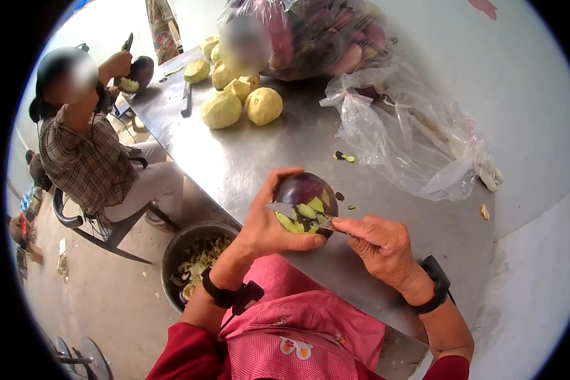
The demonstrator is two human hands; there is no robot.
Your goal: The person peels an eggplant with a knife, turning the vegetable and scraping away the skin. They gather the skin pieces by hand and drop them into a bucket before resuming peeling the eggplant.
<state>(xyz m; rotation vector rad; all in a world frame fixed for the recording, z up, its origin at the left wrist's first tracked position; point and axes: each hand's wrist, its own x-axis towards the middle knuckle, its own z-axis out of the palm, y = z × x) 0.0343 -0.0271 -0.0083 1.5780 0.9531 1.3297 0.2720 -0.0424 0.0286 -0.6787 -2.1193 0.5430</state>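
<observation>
While the head view is looking down over the tabletop (297, 149), the left hand (259, 228) is clamping a purple globe eggplant (297, 185) just inside the near edge, fingers over its far side and thumb below; whether it is also resting on the metal, I cannot tell. The right hand (383, 247) is gripping a knife (280, 207), whose blade is lying across the partly bared flesh among dark-and-green peel slices (315, 204). The blade's tip is pointing into the crook of the left hand, so a slip on the glossy skin or a sudden hard push could cut the thumb or palm. A loosened hold could also let the round eggplant roll off the near edge, beside which a basin (168, 253) of peelings is standing. Pale peeled eggplants (264, 106) are sitting toward the left end, near a spare knife (186, 100). A clear plastic bag (386, 136) is sprawling along the far edge, and a co-worker (88, 152) is sitting by the left corner, holding another eggplant (142, 73).
</observation>
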